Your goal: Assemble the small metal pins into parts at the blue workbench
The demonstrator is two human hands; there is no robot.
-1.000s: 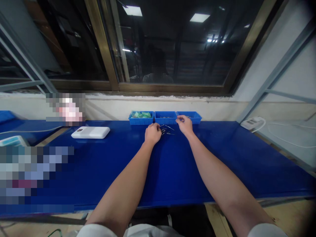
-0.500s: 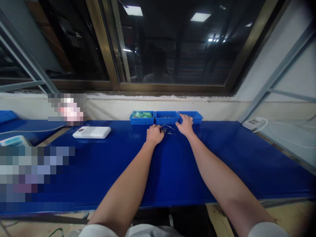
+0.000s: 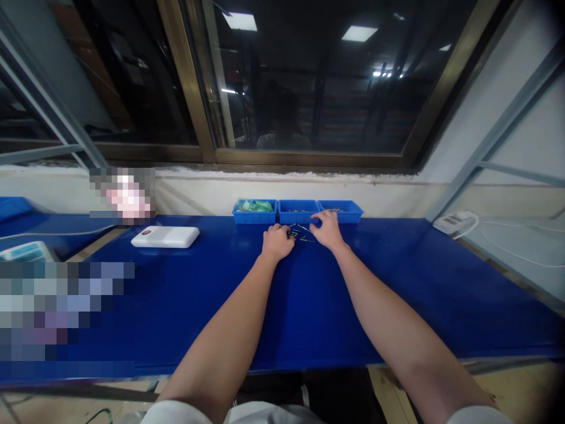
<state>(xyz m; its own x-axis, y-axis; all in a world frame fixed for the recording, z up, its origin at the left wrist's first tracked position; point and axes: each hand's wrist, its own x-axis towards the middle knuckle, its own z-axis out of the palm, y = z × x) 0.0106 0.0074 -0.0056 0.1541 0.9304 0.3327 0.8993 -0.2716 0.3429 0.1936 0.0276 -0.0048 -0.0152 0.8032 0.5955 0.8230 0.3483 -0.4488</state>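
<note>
My left hand (image 3: 278,241) rests on the blue table with curled fingers, at the left side of a small scatter of thin metal pins (image 3: 304,239). Whatever lies under its fingertips is hidden. To the right of the pins, my right hand (image 3: 328,229) hovers in front of the right blue bin (image 3: 351,215), thumb and forefinger apart near the end of one pin. Small metal pieces lie in that bin and in the middle blue bin (image 3: 300,217). The left blue bin (image 3: 255,218) holds green-and-clear plastic packets (image 3: 255,206).
A white power bank (image 3: 165,237) lies on the blue table (image 3: 198,306) to the left. At the right edge sits a white power strip (image 3: 457,221) with a cable. Behind the bins stand a low wall and a dark window (image 3: 318,88). Blurred-out patches cover things at far left.
My right hand has drawn back from the right bin, moving left and slightly down toward the pins, its thumb and forefinger closer together. My left hand has stayed nearly in place.
</note>
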